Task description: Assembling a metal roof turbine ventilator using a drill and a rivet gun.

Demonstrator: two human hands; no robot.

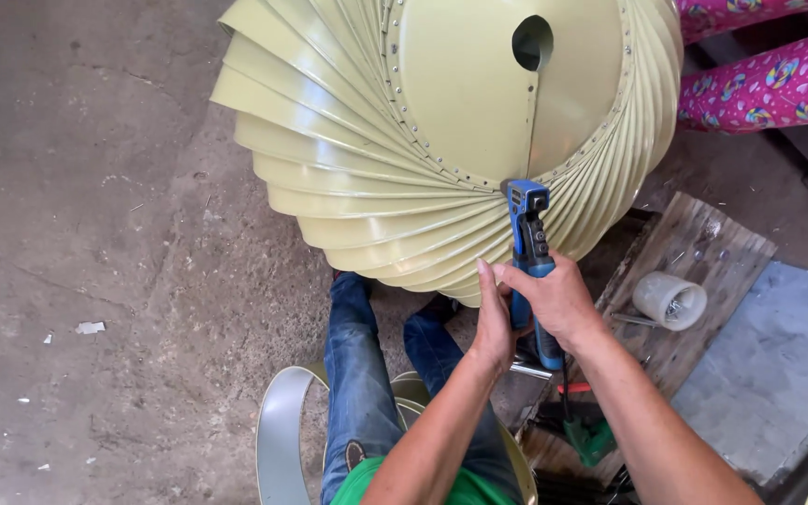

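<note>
floor: bare concrete (123, 234), grey-brown, stained, rough; fills left + centre of view
debris: small white scraps (90, 327) on floor, near left; more specks near the left edge
board: worn wooden board (703, 252), right side, lies flat on floor, dusty, scratched
on board: clear plastic cup (670, 299) tipped on its side w/ small metal bits inside
slab: grey flat metal sheet (778, 365), near right, just beside board
strip: curved pale metal band (278, 430), near centre-left, stands on edge on floor
far right: another person's legs in pink patterned trousers (778, 84)
light: even daylight, soft, no hard shadows
walls/windows: not in view
</note>
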